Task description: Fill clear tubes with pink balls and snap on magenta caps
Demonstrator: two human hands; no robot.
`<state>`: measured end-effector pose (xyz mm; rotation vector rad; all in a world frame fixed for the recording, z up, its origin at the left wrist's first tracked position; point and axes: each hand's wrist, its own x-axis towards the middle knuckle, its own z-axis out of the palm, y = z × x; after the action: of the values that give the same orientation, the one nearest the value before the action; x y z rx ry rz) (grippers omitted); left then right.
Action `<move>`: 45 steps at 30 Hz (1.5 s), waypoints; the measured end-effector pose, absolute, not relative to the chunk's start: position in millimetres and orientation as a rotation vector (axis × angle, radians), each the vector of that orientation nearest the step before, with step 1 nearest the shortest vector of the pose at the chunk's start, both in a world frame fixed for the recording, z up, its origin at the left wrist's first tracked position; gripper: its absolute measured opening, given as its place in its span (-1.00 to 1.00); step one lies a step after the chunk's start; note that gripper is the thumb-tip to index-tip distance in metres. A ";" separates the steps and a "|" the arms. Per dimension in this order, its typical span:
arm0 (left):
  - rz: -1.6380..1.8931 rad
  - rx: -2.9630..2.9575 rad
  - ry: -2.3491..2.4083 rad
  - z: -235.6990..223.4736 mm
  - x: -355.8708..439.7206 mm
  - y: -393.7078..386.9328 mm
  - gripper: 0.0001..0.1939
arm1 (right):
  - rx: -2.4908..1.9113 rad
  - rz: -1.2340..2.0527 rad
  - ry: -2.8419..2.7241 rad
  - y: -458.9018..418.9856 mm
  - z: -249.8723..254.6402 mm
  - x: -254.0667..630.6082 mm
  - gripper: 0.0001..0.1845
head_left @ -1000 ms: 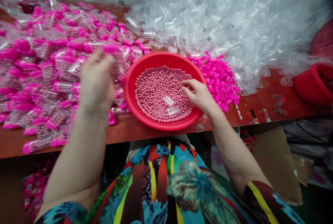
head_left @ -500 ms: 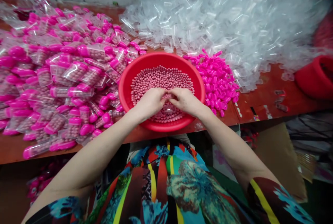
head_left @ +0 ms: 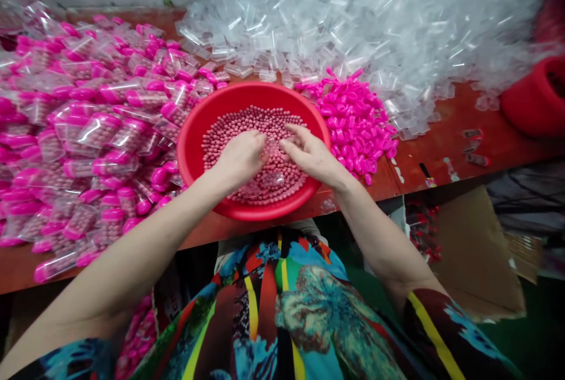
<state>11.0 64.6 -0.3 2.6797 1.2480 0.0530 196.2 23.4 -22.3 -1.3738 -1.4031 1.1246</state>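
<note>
A red plastic basin (head_left: 188, 150) holds many small pink beads (head_left: 251, 118), and both of my hands are over it. My left hand (head_left: 242, 156) is closed around a clear plastic container (head_left: 271, 147), partly hidden by the fingers. Just to the right, my right hand (head_left: 312, 153) has its thumb and fingers apart and holds nothing visible. Below the hands, another clear container (head_left: 271, 179) lies on the beads.
Left of the basin spreads a heap of bead-filled containers with pink caps (head_left: 97, 133). Loose pink caps (head_left: 353, 124) are piled at the right. Behind them lies a large mound of clear containers (head_left: 335, 21). A red bucket (head_left: 529, 100) sits at the far right.
My hands, close together at the fingertips before, have moved apart. The right fingers have opened, while the left stays closed. The whole view has shifted somewhat.
</note>
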 end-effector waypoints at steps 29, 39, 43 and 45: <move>0.633 1.079 0.834 4.0 18.6 31.0 -0.59 | -1.983 0.390 -1.484 -6.8 -90.3 296.2 -0.67; 0.876 0.713 0.812 -4.5 -2.5 -5.1 -0.63 | -1.243 0.887 -1.329 -9.3 -2.3 206.9 -0.75; 0.974 0.711 0.808 -8.1 -1.8 -3.9 -0.64 | -1.226 0.886 -1.512 -8.6 0.8 177.2 -0.79; 0.991 0.715 0.804 -9.5 -0.9 -3.2 -0.65 | -1.248 0.807 -1.601 -7.7 2.1 174.8 -0.82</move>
<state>-0.9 -3.2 -9.5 0.7146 0.8042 0.9906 174.8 -7.7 2.1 -1.2480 -1.6013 0.8071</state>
